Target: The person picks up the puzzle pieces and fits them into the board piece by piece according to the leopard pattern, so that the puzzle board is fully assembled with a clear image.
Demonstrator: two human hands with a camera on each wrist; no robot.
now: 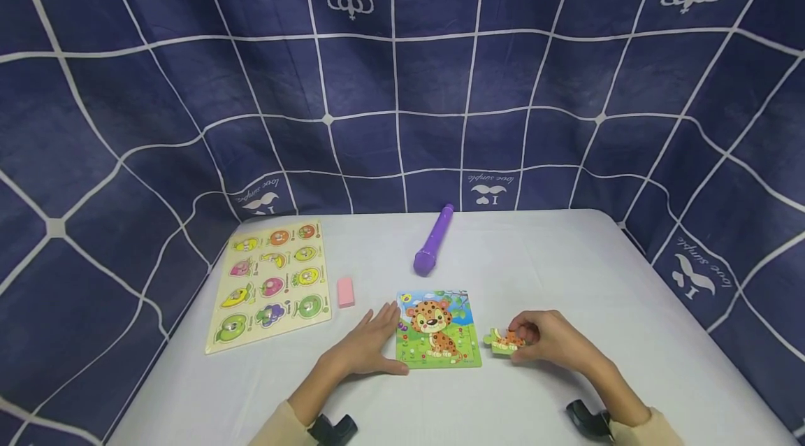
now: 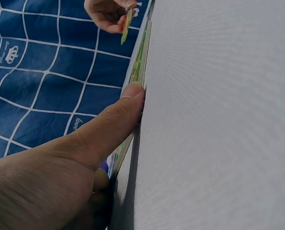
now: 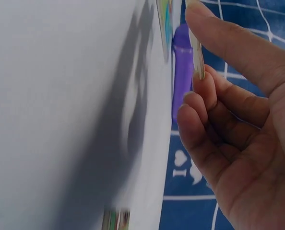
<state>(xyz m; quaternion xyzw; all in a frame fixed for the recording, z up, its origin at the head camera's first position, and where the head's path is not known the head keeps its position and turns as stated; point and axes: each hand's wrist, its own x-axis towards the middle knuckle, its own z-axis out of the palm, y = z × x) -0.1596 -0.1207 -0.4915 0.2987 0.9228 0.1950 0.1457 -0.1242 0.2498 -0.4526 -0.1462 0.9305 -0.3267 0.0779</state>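
A square puzzle (image 1: 437, 327) with a spotted leopard cub on green and blue lies flat on the white table. My left hand (image 1: 371, 344) rests at its left side, fingers spread and thumb (image 2: 116, 122) against the near left edge. To the right, my right hand (image 1: 553, 340) pinches a puzzle piece (image 1: 503, 342) with orange spots and a green lower edge. Seen edge-on in the right wrist view, that piece (image 3: 198, 55) sits between thumb and fingers, lifted off the table. A gap separates it from the puzzle.
A purple toy microphone (image 1: 435, 240) lies beyond the puzzle. On the left are a pink block (image 1: 345, 292) and a wooden fruit board (image 1: 258, 277). Blue checked cloth (image 1: 434, 75) hangs behind the table and at both sides. A small striped thing (image 3: 116, 220) is partly visible, kind unclear.
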